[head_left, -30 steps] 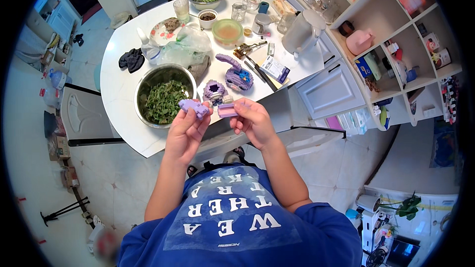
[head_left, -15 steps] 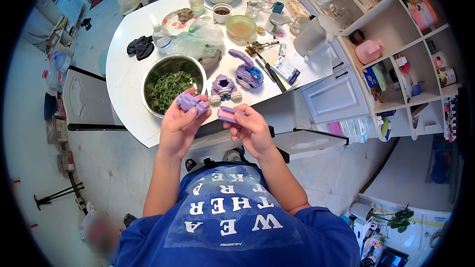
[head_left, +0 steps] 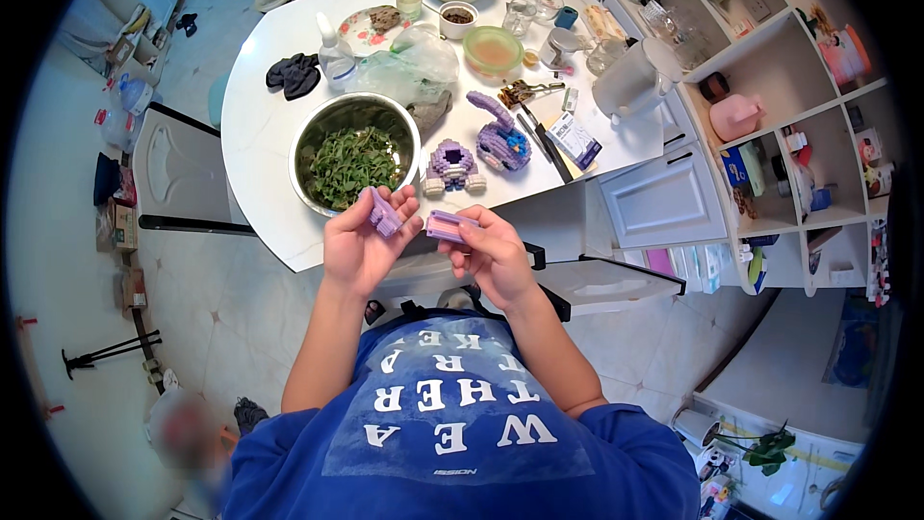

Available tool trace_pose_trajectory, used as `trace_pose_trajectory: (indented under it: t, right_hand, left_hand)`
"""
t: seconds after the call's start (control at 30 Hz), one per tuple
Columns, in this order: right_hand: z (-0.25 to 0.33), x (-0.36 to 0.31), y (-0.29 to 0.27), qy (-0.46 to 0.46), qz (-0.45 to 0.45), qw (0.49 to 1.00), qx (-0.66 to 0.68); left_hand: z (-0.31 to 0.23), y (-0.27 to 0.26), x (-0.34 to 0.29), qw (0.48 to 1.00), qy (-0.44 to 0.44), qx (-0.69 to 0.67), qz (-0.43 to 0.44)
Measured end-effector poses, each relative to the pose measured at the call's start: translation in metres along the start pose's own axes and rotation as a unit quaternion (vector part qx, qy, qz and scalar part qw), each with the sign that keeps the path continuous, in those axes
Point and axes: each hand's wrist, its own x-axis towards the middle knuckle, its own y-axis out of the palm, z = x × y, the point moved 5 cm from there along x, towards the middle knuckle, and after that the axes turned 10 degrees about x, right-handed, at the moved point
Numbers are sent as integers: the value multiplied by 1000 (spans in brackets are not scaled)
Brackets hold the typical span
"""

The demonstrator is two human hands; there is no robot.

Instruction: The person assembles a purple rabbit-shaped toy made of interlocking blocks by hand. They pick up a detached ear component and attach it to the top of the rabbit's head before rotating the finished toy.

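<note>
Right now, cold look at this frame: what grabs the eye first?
Two hands raised at centre: the left hand holds a small purple block piece, the right hand a flat pink-purple block piece, the pieces apart. Beyond them on the white round table sit a steel bowl of greens and two purple block figures.
</note>
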Motion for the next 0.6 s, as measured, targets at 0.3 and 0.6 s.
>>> trace_pose_trajectory:
  t: [0.3, 0.6]
  right_hand:
    - [-6, -4, -8, 5, -17, 1000, -8]
    - [-22, -8, 7, 26, 2, 998, -51]
  left_hand:
    - [-1, -2, 4, 986, 36, -63, 151]
    - [-7, -7, 8, 992, 78, -47, 82]
